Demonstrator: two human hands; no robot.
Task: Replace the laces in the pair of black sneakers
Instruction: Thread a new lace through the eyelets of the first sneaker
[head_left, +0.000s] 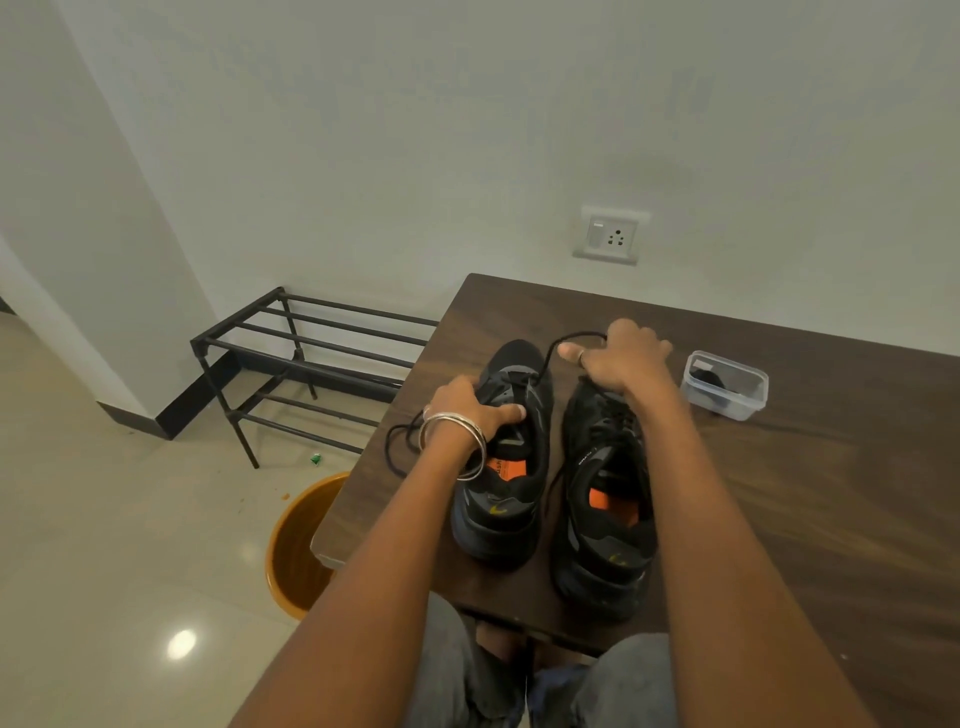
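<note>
Two black mesh sneakers with orange insoles stand side by side near the front left corner of the dark wood-grain table (810, 519), toes pointing toward the far edge. The left sneaker (506, 467) is the one being worked: the left hand (470, 410), two silver bangles at its wrist, curls around the shoe's tongue area to steady it, while the right hand (626, 356), beyond the toe of the right sneaker (605, 499), grips the thin black lace (545, 364) and draws it out from the eyelets toward the far edge. The lace's other end loops off the table's left edge. This looks like the unlacing step (the right shoe seems fully laced), so the next move likely calls for freeing the lace row by row. One clear plastic lidded box (724, 384) holding something dark, possibly the replacement laces, sits near the right hand.
</note>
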